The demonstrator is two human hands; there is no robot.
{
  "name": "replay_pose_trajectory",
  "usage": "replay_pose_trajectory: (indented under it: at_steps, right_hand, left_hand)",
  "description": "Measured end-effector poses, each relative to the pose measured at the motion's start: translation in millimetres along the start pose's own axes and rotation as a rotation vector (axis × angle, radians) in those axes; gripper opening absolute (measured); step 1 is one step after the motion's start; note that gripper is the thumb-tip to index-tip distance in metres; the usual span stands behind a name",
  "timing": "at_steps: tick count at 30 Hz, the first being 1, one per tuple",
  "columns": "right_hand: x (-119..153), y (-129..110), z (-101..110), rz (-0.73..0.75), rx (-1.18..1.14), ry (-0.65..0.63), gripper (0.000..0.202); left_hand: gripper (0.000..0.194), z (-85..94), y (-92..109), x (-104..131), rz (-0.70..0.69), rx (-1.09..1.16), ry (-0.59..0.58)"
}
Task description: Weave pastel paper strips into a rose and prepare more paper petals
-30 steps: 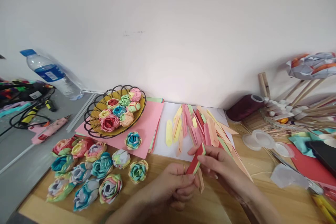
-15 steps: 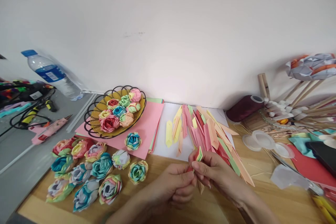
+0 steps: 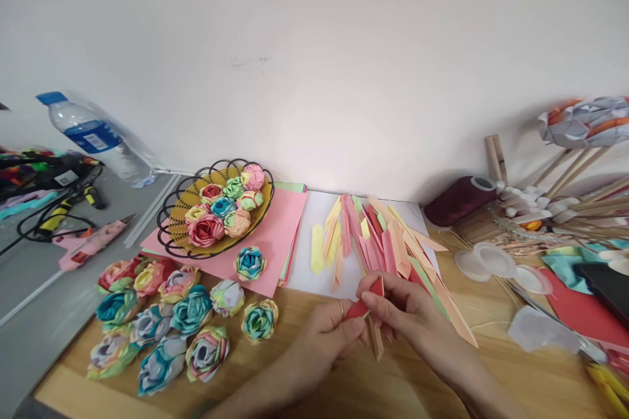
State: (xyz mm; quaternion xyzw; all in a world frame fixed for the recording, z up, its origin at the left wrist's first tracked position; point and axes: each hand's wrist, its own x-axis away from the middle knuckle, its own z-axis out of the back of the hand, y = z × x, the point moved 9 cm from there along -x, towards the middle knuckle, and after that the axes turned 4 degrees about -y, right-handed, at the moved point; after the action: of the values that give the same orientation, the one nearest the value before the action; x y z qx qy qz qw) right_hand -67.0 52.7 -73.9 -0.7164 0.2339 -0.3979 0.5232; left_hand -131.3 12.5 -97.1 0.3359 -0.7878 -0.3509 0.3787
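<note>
Head cam caught both hands mid-fold on a red paper strip (image 3: 364,301), low and center over the wooden table (image 3: 275,366).

Looked like the rolling or creasing step on one petal piece. The left hand (image 3: 327,337) had its thumb and forefinger closed on the strip's near end, and the right hand (image 3: 400,311) was pinched shut on the far end, so the strip sat trapped between both sets of fingertips, a peach strip (image 3: 376,340) sticking out below. Next move probably needed a tight, even turn without slipping. Loose folded strips (image 3: 373,236) lay just beyond, finished paper roses (image 3: 162,321) off to the left.
</note>
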Motion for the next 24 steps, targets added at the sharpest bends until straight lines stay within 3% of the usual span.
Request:
replay_pose_trajectory:
  at_steps: [6,14,19,24]
  right_hand:
    - [1,8,10,-0.033,-0.048,0.088,0.034]
    - [0,4,17,-0.038,0.044,0.097,0.035]
    - [0,1,15,-0.006,0.130,-0.007,0.039]
    - [9,5,21,-0.012,0.059,0.117,0.037]
  left_hand:
    - [0.032,-0.4,13,4,-0.119,-0.165,0.037]
    - [0.028,8.5,13,6,-0.109,-0.373,0.157]
    - [0.028,9.0,3,3,-0.051,-0.365,0.162]
    - [0.038,3.7,-3,1,-0.034,-0.205,0.090]
